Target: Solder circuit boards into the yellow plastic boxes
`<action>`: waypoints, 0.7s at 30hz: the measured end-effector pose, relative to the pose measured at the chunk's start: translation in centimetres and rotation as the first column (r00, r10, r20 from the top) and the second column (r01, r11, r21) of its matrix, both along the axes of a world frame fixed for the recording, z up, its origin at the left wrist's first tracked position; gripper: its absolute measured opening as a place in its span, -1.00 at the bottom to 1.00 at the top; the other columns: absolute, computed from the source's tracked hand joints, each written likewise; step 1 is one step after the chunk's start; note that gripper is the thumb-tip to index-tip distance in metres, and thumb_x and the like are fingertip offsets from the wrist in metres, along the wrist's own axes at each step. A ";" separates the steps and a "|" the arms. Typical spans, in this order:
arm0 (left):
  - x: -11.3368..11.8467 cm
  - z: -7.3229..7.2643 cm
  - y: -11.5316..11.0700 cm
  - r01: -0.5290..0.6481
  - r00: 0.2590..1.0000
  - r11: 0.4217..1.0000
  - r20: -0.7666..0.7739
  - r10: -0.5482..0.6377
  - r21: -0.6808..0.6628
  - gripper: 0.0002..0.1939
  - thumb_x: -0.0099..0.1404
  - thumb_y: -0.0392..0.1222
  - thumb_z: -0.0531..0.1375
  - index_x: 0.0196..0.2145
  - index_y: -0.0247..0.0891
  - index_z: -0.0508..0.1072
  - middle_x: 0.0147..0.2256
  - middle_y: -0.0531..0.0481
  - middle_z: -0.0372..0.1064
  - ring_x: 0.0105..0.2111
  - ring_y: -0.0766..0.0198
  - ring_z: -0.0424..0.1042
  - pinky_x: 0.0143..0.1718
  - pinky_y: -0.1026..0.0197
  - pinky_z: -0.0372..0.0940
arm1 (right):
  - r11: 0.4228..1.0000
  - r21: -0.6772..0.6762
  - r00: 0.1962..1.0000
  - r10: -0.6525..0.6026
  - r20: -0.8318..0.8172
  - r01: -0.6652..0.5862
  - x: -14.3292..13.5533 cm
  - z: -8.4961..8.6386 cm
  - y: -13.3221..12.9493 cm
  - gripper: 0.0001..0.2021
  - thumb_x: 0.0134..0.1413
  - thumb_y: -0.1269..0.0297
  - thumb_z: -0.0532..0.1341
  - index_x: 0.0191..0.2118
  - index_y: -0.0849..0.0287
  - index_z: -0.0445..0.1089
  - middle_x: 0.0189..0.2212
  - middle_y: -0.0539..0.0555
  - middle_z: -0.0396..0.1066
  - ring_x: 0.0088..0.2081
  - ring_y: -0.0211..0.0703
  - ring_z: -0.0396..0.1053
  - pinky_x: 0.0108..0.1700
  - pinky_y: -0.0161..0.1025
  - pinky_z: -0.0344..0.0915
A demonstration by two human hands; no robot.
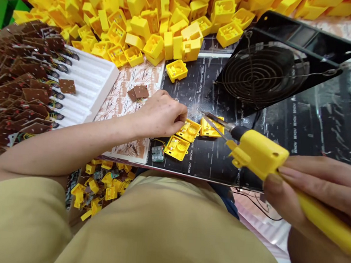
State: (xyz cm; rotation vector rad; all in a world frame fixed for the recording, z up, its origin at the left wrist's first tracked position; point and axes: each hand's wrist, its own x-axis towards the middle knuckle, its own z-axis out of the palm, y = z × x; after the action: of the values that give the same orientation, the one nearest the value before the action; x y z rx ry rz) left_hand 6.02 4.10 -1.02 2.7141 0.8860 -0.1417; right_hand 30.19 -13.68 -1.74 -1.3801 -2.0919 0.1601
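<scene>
My right hand point(319, 191) is wrapped around a yellow soldering iron point(261, 152), whose metal tip points left over a yellow plastic case point(212, 127). My left hand point(164, 114) is closed, thumb and fingers drawn together at the upper left edge of another open yellow case point(190, 129). What lies between those fingertips is hidden. Just below sits a third open case point(177, 147), with a perforated round patch inside. A small green circuit board point(158, 153) with a wire lies at its left. Two brown circuit boards point(139, 92) rest behind my left wrist.
A black fan point(259, 73) with a wire grille stands tilted at the back right. Yellow cases point(135, 27) are heaped along the back. At left, brown boards with wires crowd a white foam tray point(88, 80). Below the bench edge, a box holds yellow pieces point(110, 183).
</scene>
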 end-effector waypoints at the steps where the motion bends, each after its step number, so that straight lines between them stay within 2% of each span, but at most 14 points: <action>1: 0.0 0.1 0.0 0.001 1.000 1.000 -0.009 -0.001 0.003 -0.79 0.20 -0.25 0.10 -0.43 -0.22 0.55 -0.49 0.08 0.51 -0.43 0.30 0.40 0.04 0.05 0.19 | 0.999 0.037 1.000 0.011 0.008 -0.012 0.2 -0.2 -0.1 -0.91 0.21 0.23 0.30 -0.18 -0.01 0.40 -0.30 -0.02 0.54 -0.43 -0.22 0.49 -0.57 -0.34 0.38; 4: 0.1 0.1 -0.1 0.004 0.999 1.000 -0.037 -0.004 0.002 -0.78 0.20 -0.26 0.10 -0.43 -0.22 0.56 -0.50 0.07 0.51 -0.44 0.29 0.41 0.02 0.07 0.20 | 0.995 0.095 0.999 0.030 -0.027 -0.027 -0.5 -0.7 0.1 -0.99 0.28 0.33 0.22 -0.21 0.08 0.37 -0.38 -0.01 0.51 -0.40 -0.27 0.50 -0.41 -0.37 0.46; 6: 0.1 0.1 -0.1 0.000 0.999 1.000 -0.042 0.000 -0.001 -0.79 0.20 -0.25 0.11 -0.42 -0.22 0.56 -0.48 0.07 0.52 -0.43 0.28 0.42 0.01 0.07 0.20 | 0.996 0.084 0.998 0.021 -0.056 -0.017 -1.6 -0.7 0.4 -0.91 0.33 0.33 0.17 -0.26 0.12 0.38 -0.43 -0.01 0.48 -0.38 -0.32 0.50 -0.29 -0.40 0.48; 9: 0.1 0.1 -0.1 0.000 0.999 1.000 -0.039 0.000 0.008 -0.79 0.21 -0.25 0.11 -0.40 -0.21 0.57 -0.47 0.07 0.52 -0.41 0.27 0.43 0.00 0.08 0.20 | 0.998 0.059 0.998 0.039 -0.053 -0.036 -2.9 -0.3 0.9 -0.84 0.36 0.30 0.17 -0.31 0.15 0.39 -0.43 0.01 0.48 -0.36 -0.33 0.50 -0.24 -0.40 0.48; 12: 0.2 0.1 -0.1 0.020 0.998 0.999 -0.057 -0.019 0.027 -0.78 0.21 -0.25 0.10 -0.40 -0.22 0.56 -0.48 0.06 0.51 -0.42 0.27 0.42 0.00 0.07 0.20 | 0.988 0.126 0.994 0.095 -0.047 -0.089 -3.2 0.3 1.4 -0.91 0.25 0.39 0.27 -0.30 0.16 0.37 -0.45 0.00 0.47 -0.39 -0.33 0.49 -0.27 -0.42 0.47; 14: 0.3 0.1 -0.1 0.037 0.997 0.999 -0.065 -0.035 0.040 -0.78 0.22 -0.25 0.09 -0.41 -0.22 0.56 -0.49 0.06 0.50 -0.43 0.28 0.41 -0.01 0.07 0.20 | 0.984 0.159 0.995 0.089 -0.034 -0.083 -2.5 0.4 1.3 -0.91 0.24 0.41 0.28 -0.30 0.15 0.35 -0.45 -0.01 0.47 -0.43 -0.32 0.48 -0.34 -0.42 0.46; 18: 0.4 0.0 -0.1 0.059 0.996 0.996 -0.067 -0.054 0.072 -0.78 0.22 -0.24 0.09 -0.41 -0.22 0.55 -0.52 0.06 0.45 -0.45 0.29 0.38 -0.04 0.08 0.21 | 0.993 0.097 0.998 0.060 0.000 -0.060 -0.3 -0.4 0.4 -0.95 0.27 0.24 0.26 -0.22 0.05 0.39 -0.37 -0.01 0.51 -0.48 -0.28 0.46 -0.55 -0.37 0.37; 21: 0.4 0.0 0.0 0.066 0.995 0.994 -0.080 -0.058 0.089 -0.78 0.23 -0.23 0.10 -0.41 -0.22 0.55 -0.55 0.06 0.41 -0.44 0.27 0.38 -0.07 0.09 0.21 | 0.997 0.010 0.994 -0.072 -0.082 0.074 -0.3 -0.7 -0.6 -0.90 0.24 0.22 0.29 -0.15 0.00 0.43 -0.27 0.00 0.53 -0.42 -0.22 0.49 -0.56 -0.33 0.34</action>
State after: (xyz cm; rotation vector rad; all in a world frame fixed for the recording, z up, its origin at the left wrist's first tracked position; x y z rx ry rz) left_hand 6.39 4.10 -0.99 2.8405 0.8493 -0.2254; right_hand 29.85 -14.31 -2.39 -1.4163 -1.9693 0.1695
